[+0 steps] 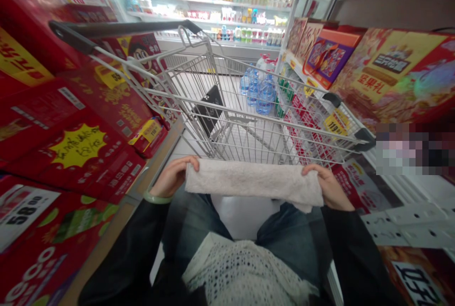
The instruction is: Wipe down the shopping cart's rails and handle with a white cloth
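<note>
The person's left hand [173, 176] and right hand [329, 187] are spread well apart, each closed on one short end of a pale pink fleecy towel [254, 181], with the fingers curled over its edge. The towel stretches nearly flat between them, above the person's lap and just behind the rear wires of a silver wire shopping cart [284, 123]; whether it touches the cart is hard to tell. A pale green bangle [157, 197] circles the left wrist, and black sleeves [131, 244] run up both forearms. Below the towel are blue jeans [192, 216] and a white speckled knit garment [245, 273].

Inside the cart, a flat black rectangular package [209, 109] leans against the wire side. Clear water bottles with blue tints [259, 92] stand beyond it, though I cannot tell whether they are in the cart. Stacked red gift boxes [74, 125] fill the left side, one with a yellow starburst price tag [78, 144]. Red and yellow boxed gift sets [387, 73] line the right, and white store shelves of packaged goods [202, 7] stand ahead.
</note>
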